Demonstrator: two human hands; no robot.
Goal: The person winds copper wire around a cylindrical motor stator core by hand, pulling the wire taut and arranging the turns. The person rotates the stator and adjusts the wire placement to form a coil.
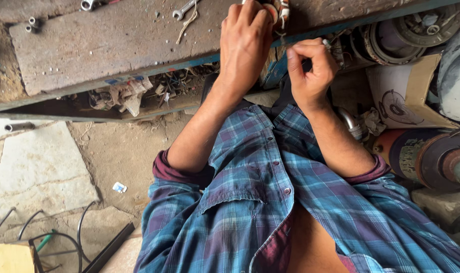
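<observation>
The left hand [245,45] grips a wound coil part [276,11] on the surface [113,45]; right hand [310,71] fingers pinch a thin wire, apparently mid-winding; continued work calls for steady tension.

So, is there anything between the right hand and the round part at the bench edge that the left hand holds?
Nothing visible stands between them. The left hand covers the round part at the bench edge; the right hand, pinching something small, is just beside it, with only a narrow open gap.
</observation>
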